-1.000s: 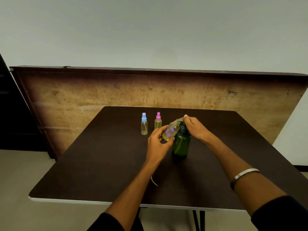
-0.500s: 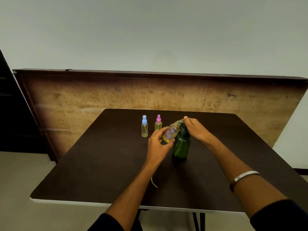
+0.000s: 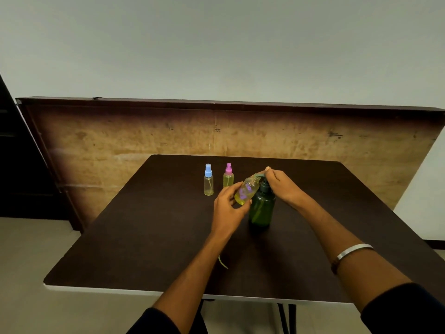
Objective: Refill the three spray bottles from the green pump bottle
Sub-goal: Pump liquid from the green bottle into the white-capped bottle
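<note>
1. We hold the open spray bottle (image 3: 246,192) tilted in our left hand (image 3: 227,210), fingers curled round its lower body, its neck lifted to the pump spout
2. Our right hand (image 3: 280,186) rests on top of the green pump bottle (image 3: 262,208), fingers bent over the pump head; that bottle stands upright on the tabletop (image 3: 149,227), just right of the tilted one
3. We judge the step is pumping: keep the mouth right under the spout, press slowly and fully, and steady the base so it does not tip
4. The blue-capped bottle (image 3: 208,180) and the pink-capped bottle (image 3: 228,175) stand capped behind, apart from our hands
5. A thin dip tube (image 3: 222,262) lies near our left forearm; it likely goes back in after filling
</note>
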